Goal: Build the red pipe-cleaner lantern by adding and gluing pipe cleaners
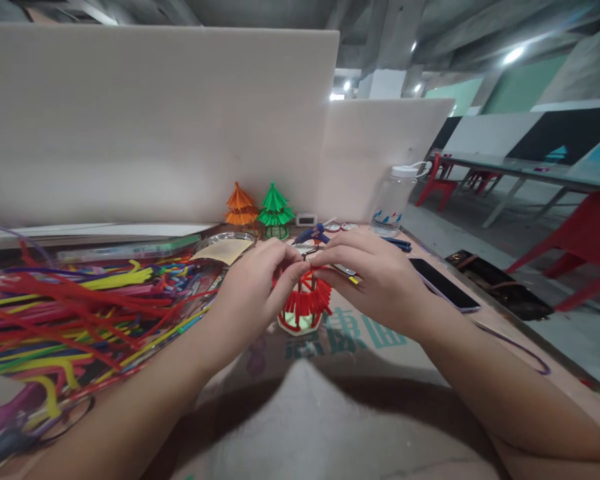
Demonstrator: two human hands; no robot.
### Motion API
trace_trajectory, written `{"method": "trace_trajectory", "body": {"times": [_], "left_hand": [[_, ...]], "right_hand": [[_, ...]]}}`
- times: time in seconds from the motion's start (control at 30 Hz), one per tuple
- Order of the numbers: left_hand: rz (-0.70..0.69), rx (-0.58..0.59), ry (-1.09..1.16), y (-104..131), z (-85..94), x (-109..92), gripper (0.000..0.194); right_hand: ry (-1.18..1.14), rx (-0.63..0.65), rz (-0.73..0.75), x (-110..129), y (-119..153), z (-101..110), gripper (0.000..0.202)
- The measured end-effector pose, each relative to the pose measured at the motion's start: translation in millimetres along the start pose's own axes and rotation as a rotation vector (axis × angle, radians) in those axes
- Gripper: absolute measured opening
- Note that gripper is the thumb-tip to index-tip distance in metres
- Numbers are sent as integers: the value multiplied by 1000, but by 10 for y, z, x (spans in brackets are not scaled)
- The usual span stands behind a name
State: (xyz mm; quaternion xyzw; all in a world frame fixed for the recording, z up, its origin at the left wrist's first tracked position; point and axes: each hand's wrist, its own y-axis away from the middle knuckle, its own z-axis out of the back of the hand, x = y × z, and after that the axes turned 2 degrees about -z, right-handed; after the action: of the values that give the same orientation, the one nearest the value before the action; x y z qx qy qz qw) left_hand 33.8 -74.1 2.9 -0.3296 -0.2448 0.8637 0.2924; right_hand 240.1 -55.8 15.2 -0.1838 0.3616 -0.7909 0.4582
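A small red pagoda model, made of pipe cleaners with a fringed roof and a pale base, stands on the table in front of me. Over its top my left hand is closed, thumb and forefinger pinching at the red upper part. From the other side my right hand pinches the same spot, its fingertips nearly meeting the left ones. My fingers partly hide the top of the model. Just behind the hands lies a blue glue gun.
Loose colourful pipe cleaners cover the left side. Finished orange and green pagodas stand by the white partition. At right are a clear bottle, a phone and a purple pipe cleaner.
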Motion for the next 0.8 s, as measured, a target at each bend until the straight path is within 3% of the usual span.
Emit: {"method": "trace_trajectory", "body": {"times": [0.2,0.5,0.8], "left_hand": [[-11,39,18,-8,4,10,25],[-133,-20,-38,-9,60,55,12],[-136,17,-54,-18,58,14,11]], "right_hand": [[5,-7,8,20,12,-58,11],[22,-63,5,-40,31,-75,7],[22,-85,10,-28,21,-108,7]]}}
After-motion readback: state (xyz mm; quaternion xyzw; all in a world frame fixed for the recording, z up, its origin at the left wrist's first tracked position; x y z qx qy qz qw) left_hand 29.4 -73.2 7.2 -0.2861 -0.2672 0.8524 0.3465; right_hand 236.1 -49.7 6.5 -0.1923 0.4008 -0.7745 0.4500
